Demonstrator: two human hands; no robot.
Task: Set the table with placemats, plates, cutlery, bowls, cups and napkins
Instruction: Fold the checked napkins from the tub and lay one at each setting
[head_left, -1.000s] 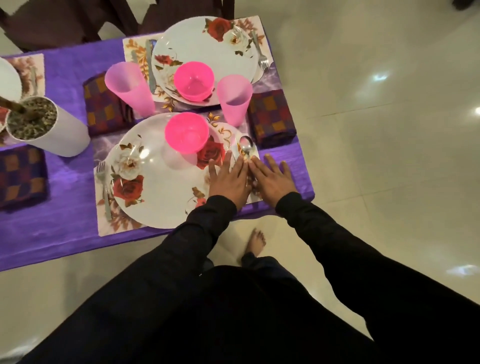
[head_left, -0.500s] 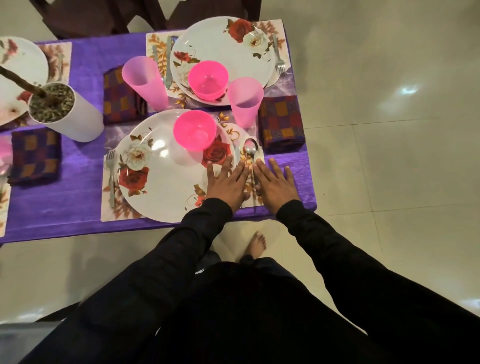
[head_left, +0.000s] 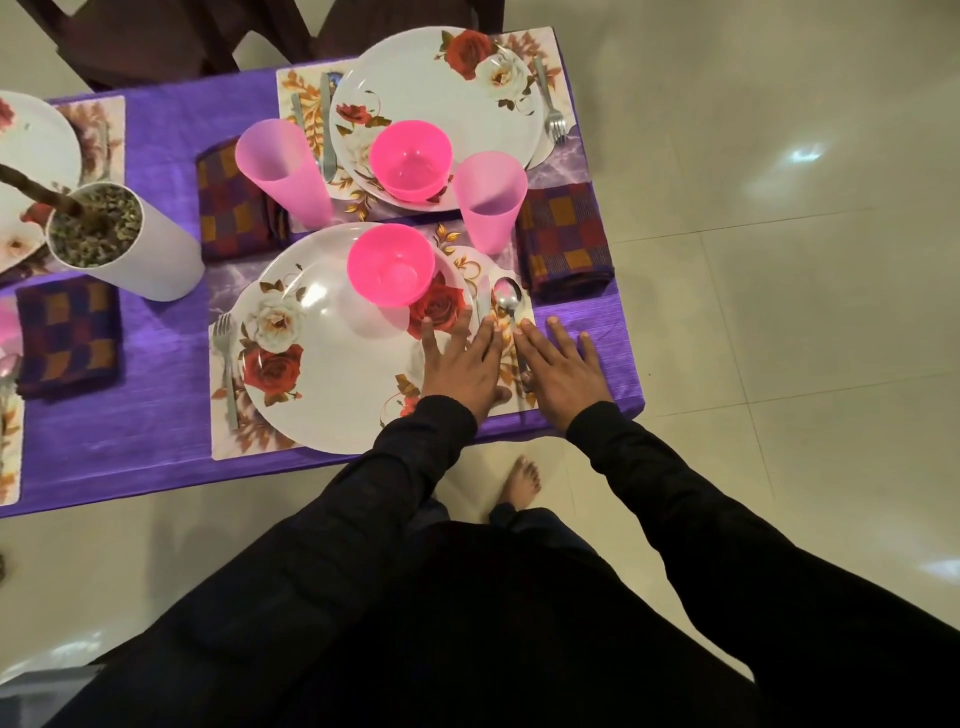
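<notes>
Both hands lie flat, fingers straight, holding nothing, at the lower right corner of the purple-clothed surface (head_left: 156, 447). The left hand (head_left: 460, 364) rests on the right rim of the near plate (head_left: 332, 364) and the strip of placemat (head_left: 524, 400) beside it; the right hand (head_left: 558, 371) lies just right of it, over the placemat's edge and the cloth. Between them run the spoon (head_left: 508, 299) and the knife (head_left: 483, 301), their handles partly hidden under the fingers, so it seems the cutlery is being squared up.

The likeliest slip is a sideways nudge. The left hand bears on the plate rim, and the pink bowl (head_left: 390, 270) sits off-centre toward the plate's upper right, close to those fingertips; a push there could tilt the plate or slide the bowl. The pink cup (head_left: 490, 200) stands just above the spoon's bowl, looks light and tall, and would tip if the spoon were shoved up the frame. The folded checked napkin (head_left: 566, 241) lies at the surface's right edge, and the placemat reaches its near edge, so dragging either hand back toward the body could pull the mat, and the cutlery with it, off onto the floor. The fork (head_left: 226, 364) at the plate's left looks safely apart.
</notes>
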